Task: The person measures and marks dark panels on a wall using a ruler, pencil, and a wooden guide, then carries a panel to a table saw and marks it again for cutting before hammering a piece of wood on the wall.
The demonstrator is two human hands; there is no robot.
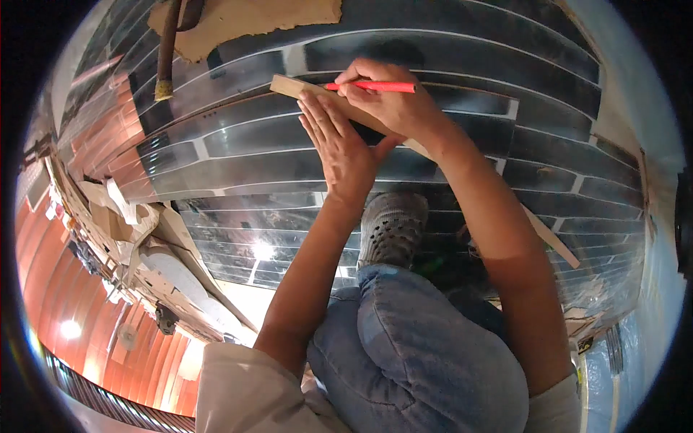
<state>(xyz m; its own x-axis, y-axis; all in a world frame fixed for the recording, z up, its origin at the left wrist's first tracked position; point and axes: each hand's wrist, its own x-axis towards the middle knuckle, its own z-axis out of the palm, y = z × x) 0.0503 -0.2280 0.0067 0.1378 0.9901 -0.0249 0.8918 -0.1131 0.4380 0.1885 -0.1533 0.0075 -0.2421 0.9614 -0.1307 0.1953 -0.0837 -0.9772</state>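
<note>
A narrow light-wood strip [289, 86] lies slantwise across the dark floor [245, 123]. My left hand [339, 148] rests on it with the fingers stretched out, pressing along its near edge by the far left end. Above the strip, my right hand [390, 97] pinches a red pencil [390, 86] held nearly flat. The pencil's tip points left and comes down by the strip's far edge, just beyond my left fingertips. My right wrist covers part of the strip. A piece of similar wood [552, 238] shows beyond my right forearm; whether it is the same strip, I cannot tell.
Torn cardboard [253, 22] lies at the far left, with a brown rod-like tool [166, 61] beside it. Scrap boards and debris [159, 267] are heaped along the left, next to reddish planks [43, 267]. My shoe [393, 224] stands close behind my hands.
</note>
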